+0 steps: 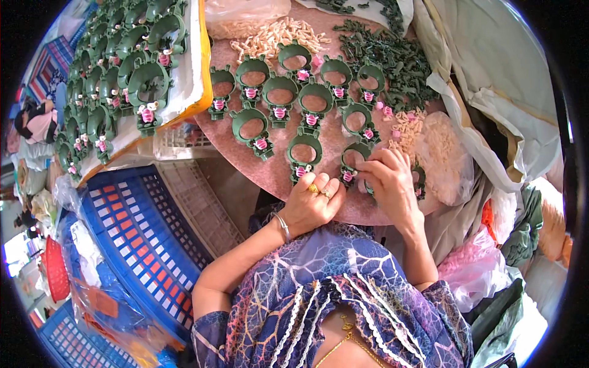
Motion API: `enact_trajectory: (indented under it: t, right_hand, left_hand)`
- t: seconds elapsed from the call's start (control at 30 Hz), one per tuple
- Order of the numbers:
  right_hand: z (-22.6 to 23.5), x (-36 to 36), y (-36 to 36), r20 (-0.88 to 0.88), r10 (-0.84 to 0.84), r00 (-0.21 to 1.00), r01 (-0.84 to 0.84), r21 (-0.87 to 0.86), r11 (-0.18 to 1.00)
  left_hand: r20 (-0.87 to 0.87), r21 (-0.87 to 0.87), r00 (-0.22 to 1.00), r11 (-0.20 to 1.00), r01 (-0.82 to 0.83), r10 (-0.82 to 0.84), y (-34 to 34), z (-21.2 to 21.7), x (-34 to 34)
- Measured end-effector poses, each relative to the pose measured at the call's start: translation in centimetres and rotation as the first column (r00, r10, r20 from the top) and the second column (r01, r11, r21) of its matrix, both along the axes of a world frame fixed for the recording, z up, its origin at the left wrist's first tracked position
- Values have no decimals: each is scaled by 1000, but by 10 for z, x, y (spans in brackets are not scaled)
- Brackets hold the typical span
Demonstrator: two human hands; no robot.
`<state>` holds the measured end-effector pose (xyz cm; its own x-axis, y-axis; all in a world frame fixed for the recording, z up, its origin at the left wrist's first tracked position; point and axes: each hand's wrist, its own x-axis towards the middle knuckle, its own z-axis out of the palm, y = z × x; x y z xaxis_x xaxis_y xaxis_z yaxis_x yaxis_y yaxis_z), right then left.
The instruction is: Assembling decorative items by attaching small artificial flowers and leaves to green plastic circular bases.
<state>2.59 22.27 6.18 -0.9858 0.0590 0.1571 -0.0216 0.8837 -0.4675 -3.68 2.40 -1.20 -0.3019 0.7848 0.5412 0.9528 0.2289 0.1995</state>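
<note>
Green ring-shaped toy piece [354, 161] lies flat near the near edge of the round pinkish tabletop [245, 162], its long axis running away from the person, open loop farther off and small pink part at the near end. Both forearms come up from the lower edge and bend inward, so the hands meet over the piece. Left hand [313, 202], with gold rings and a wrist bangle, is loosely curled, fingertips pinched at the pink end. Right hand [389, 178] arches palm-down, fingers bent onto the piece's right side. More green rings [280, 98] lie in rows beyond, beside a pile of cream parts [276, 37].
</note>
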Motion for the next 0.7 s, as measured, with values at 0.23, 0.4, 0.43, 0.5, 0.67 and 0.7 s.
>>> enact_trajectory:
  t: [0.23, 0.4, 0.43, 0.5, 0.67, 0.7]
  right_hand:
    - [-6, 1, -2, -79, -244, 966, 248, 40, 968]
    - [-7, 2, 4, 38, -319, 947, 316, 70, 946]
    - [-7, 2, 2, 36, -323, 946, 320, 69, 945]
    - [-7, 0, -5, -1, -324, 946, 322, 112, 940]
    - [-12, -4, -15, 1, -307, 952, 306, 57, 950]
    - [-9, -4, -16, 7, -276, 961, 275, 43, 960]
  left_hand:
    - [-14, -8, 995, 995, -100, 100, -3, 6, -1]
    - [55, -89, 985, 984, -158, 163, 12, 8, 0]
    - [53, -89, 986, 984, -153, 159, 13, 6, -1]
    - [-11, -98, 990, 985, -142, 142, 16, 4, -3]
    - [71, 48, 993, 994, -102, 98, 12, 13, -1]
    - [69, 59, 994, 995, -85, 81, 8, 13, 1]
